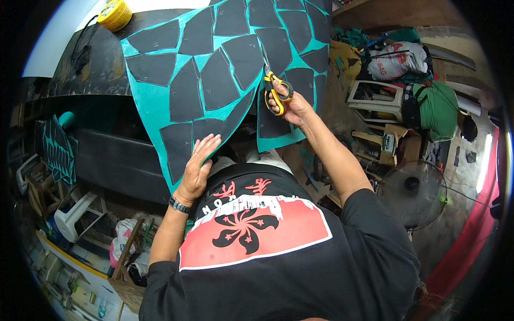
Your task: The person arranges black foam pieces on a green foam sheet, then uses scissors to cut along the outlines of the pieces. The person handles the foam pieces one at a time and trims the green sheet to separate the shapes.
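Note:
A large teal sheet (pixel 147 109) carries several dark grey, curved pattern-shaped patches and hangs over the near edge of the table. My right hand (pixel 285 101) grips scissors (pixel 270 83) with yellow and black handles, fingers through the loops. Their blades point away from me, at the upper end of a long cut between two patches. The cut splits the near part of the sheet into a wide left portion and a narrower right strip. My left hand (pixel 199 163) lies flat on the near edge of the left portion, fingers together and stretched out.
A yellow tape roll (pixel 114 15) sits on the dark table (pixel 107 67) at the far left. To the right are a white plastic chair (pixel 376 101), a green sack (pixel 436 109) and a standing fan (pixel 411 184). A white stool (pixel 80 216) stands at lower left.

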### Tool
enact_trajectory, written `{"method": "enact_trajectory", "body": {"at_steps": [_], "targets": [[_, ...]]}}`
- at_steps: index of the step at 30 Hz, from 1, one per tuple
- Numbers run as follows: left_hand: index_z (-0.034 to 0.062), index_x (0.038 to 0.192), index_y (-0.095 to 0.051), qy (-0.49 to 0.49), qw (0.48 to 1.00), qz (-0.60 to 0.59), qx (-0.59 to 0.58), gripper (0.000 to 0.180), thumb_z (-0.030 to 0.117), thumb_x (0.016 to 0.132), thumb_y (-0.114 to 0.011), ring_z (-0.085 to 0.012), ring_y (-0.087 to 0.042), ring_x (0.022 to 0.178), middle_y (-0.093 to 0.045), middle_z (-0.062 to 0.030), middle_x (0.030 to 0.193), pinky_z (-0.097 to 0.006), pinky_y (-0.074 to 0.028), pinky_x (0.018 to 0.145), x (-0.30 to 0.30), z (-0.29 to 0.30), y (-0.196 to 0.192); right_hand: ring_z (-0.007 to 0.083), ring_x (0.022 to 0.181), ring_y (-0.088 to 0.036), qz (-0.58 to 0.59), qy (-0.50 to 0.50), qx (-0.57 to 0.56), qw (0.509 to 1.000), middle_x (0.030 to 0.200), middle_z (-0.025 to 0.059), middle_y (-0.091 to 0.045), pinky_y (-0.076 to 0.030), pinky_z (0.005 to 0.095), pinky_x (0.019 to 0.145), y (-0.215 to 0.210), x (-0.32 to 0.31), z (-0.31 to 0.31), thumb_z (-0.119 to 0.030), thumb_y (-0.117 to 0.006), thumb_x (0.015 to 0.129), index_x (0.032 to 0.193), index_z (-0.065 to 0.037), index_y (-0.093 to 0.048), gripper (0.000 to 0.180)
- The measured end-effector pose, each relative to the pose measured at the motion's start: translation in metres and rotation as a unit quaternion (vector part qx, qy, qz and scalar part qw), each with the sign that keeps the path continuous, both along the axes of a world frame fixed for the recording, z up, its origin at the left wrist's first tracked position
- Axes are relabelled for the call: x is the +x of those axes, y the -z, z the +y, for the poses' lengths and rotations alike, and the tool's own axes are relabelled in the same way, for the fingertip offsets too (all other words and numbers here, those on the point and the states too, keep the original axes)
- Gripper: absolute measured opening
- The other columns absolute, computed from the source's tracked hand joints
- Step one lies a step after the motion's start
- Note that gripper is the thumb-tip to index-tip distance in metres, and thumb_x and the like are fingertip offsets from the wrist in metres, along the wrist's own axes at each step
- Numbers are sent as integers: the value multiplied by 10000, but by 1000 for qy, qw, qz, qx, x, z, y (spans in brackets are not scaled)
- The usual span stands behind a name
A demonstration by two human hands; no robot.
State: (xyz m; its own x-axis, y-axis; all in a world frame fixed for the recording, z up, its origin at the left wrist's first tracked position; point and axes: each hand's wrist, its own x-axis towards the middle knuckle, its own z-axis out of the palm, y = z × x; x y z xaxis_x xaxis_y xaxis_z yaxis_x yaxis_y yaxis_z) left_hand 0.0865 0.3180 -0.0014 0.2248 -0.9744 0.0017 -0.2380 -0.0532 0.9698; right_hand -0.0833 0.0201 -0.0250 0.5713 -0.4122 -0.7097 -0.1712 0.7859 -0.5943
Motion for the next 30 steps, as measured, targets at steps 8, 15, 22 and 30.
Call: {"method": "enact_trajectory", "body": {"at_steps": [8,15,22,30], "targets": [[73,1432,-513,10,1000,-29,4,483,254,1001,-392,-355,-371,1441,-501,-147,1481,-523,-173,1207,0,3,1,142,692,-646,-6,-63,10,998,794,52,-659,-546,270,601,-2,9,-35,-464,-746,880,828,-86,-626,399],[86,1417,-527,6,998,-54,10,470,269,1008,-387,-357,-374,1440,-500,-145,1482,-525,-179,1208,-2,5,4,125,659,-613,8,-56,-18,998,780,34,-638,-526,253,577,6,14,-28,-432,-758,880,914,-101,-607,365],[95,1402,-548,2,998,-31,45,457,290,1007,-424,-352,-372,1441,-493,-142,1489,-521,-179,1211,-2,5,4,109,632,-594,-32,-45,43,998,759,17,-610,-517,241,581,7,21,-33,-457,-781,854,885,-79,-598,421],[127,1317,-624,-3,974,-174,147,503,265,845,-731,-347,-450,1367,-544,-124,1421,-543,-285,1157,-14,-49,-8,92,570,-538,4,-96,25,995,692,0,-570,-456,225,527,15,17,-44,-426,-779,865,854,-105,-569,384]]}}
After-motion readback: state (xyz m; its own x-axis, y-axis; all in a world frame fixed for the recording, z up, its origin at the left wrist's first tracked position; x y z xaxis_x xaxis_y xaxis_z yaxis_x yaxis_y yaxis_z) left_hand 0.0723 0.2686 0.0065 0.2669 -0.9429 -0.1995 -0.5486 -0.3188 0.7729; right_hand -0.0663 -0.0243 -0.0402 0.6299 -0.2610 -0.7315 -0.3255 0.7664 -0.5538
